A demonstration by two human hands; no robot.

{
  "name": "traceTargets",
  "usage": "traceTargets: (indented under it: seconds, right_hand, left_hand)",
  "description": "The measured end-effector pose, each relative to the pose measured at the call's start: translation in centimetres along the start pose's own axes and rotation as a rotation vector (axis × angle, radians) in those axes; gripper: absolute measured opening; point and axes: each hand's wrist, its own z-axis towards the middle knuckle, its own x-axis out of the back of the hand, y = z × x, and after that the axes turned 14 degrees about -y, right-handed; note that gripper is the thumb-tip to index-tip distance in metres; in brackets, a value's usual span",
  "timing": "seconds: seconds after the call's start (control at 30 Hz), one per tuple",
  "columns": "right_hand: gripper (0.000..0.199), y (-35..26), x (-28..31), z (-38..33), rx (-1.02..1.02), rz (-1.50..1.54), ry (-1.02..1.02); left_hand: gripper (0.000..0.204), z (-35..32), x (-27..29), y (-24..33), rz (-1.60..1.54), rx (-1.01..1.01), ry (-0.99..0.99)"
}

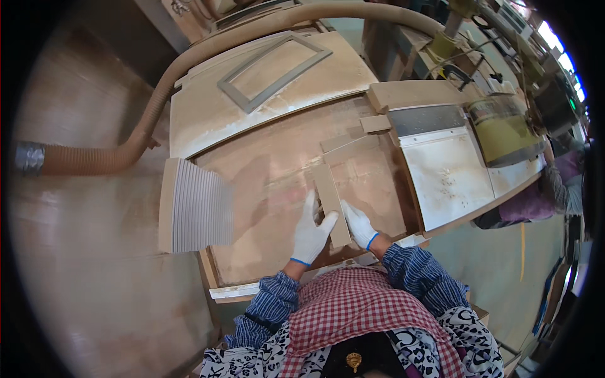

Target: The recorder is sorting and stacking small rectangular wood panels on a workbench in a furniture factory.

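Note:
My left hand [310, 232], in a white glove with a blue cuff edge, grips a narrow tan board strip [331, 208] from its left side, the thumb lying over its top. Against the strip's right side, my right hand [358, 224], gloved the same way, is closed along the edge; some of its fingers are hidden. The strip points away from me, above the brown worktable [265, 252]. Beyond its far end lie more tan strips [353, 148], with a small tan block [375, 123] farther right.
A tall stack of thin boards [200, 206] stands at the table's left edge. A grey rectangular frame [249, 102] lies on the far panel [208, 123]. A ribbed hose [154, 113] curves around the left. At right are a dusty white machine table [435, 183], a yellow-green machine [507, 129] and another person's sleeve [529, 205].

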Motion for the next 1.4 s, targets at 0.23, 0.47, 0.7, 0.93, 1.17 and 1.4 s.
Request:
traceTargets:
  seconds: [0.23, 0.47, 0.7, 0.93, 1.17, 1.4]
  right_hand:
    - [0.060, -0.4, -7.4, 4.1, 0.072, -0.181, -0.121]
    - [0.068, -3.5, -15.7, 7.3, -0.025, -0.262, -0.205]
    - [0.060, -3.1, -20.3, 8.4, 0.068, -0.244, -0.189]
    - [0.061, -3.6, -21.4, 9.0, 0.017, -0.257, -0.234]
    - [0.061, -3.6, -23.3, 9.6, -0.010, -0.201, -0.185]
    - [0.059, -4.0, -17.1, 10.0, -0.035, -0.117, -0.358]
  left_hand:
    - [0.067, -1.9, 8.3, 1.1, 0.265, 0.133, 0.048]
    - [0.059, -3.3, 16.4, 3.7, 0.452, 0.232, 0.127]
    - [0.051, -5.7, 17.5, 4.7, 0.945, 0.235, 0.356]
    - [0.033, -10.2, 13.7, 6.3, 1.271, 0.061, 0.620]
    - [0.027, -14.0, 12.8, 5.0, 1.116, 0.085, 0.723]
    - [0.023, -13.0, 10.0, 4.1, 0.965, -0.026, 0.482]
